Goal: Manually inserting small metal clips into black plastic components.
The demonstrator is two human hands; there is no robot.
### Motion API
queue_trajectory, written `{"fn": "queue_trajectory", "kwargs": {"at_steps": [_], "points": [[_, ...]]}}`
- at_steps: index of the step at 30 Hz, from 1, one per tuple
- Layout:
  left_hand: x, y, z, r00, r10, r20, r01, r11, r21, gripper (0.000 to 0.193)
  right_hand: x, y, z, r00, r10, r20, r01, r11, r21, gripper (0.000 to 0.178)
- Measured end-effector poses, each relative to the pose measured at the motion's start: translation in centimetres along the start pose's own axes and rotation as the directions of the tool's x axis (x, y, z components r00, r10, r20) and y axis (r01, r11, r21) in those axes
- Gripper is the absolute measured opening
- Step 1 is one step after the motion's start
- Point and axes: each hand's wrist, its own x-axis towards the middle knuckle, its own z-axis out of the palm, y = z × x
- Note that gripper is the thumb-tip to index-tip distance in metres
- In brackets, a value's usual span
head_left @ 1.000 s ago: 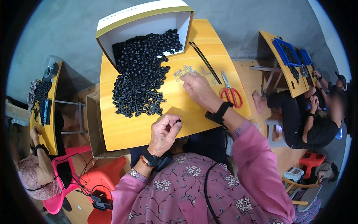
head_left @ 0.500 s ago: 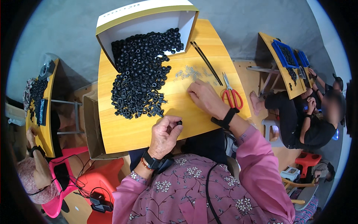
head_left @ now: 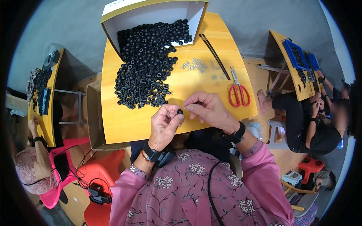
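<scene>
Between the thumb and fingers of my left hand [head_left: 163, 126] is a small round black cap [head_left: 180, 112], held over the table's near edge. Close on its right, my right hand [head_left: 213, 113] pinches a tiny silvery metal piece [head_left: 186, 107], too small to make out in detail. The two hands' fingertips are a little apart. Beyond my left hand spreads a heap of black caps [head_left: 145, 83], spilling out of a white and gold box [head_left: 151, 10] laid on its side. Small silvery metal pieces [head_left: 195, 65] lie scattered on the yellow table [head_left: 211, 84].
Red-handled scissors [head_left: 238, 92] and a pair of dark chopsticks [head_left: 215, 56] lie on the table's right side. A cardboard carton [head_left: 95, 120] stands below its left edge. Red chairs [head_left: 100, 171] are at lower left. Other people work at tables on both sides.
My right hand has come back from the scattered metal pieces to beside my left hand, its fingers now pinched. The left hand still holds the black cap. The view has shifted slightly.
</scene>
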Motion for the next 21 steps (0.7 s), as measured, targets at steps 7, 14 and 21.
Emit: {"fn": "queue_trajectory", "kwargs": {"at_steps": [7, 14, 21], "points": [[-0.1, -0.2, -0.4, 0.999, 0.024, 0.036, -0.024, 1.000, 0.001, 0.015, 0.1, 1.6, 1.0, 0.959, -0.285, 0.013, 0.284, 0.948, -0.142, 0.009], [-0.1, -0.1, -0.4, 0.999, 0.014, 0.042, -0.014, 1.000, -0.016, 0.014, -0.2, 1.6, 1.4, 0.949, -0.310, -0.048, 0.290, 0.925, -0.245, 0.007], [-0.1, -0.5, -0.7, 0.999, 0.032, 0.039, -0.030, 0.999, -0.044, 0.017, -0.1, 2.1, 1.4, 0.950, -0.295, -0.097, 0.269, 0.938, -0.217, 0.008]]}}
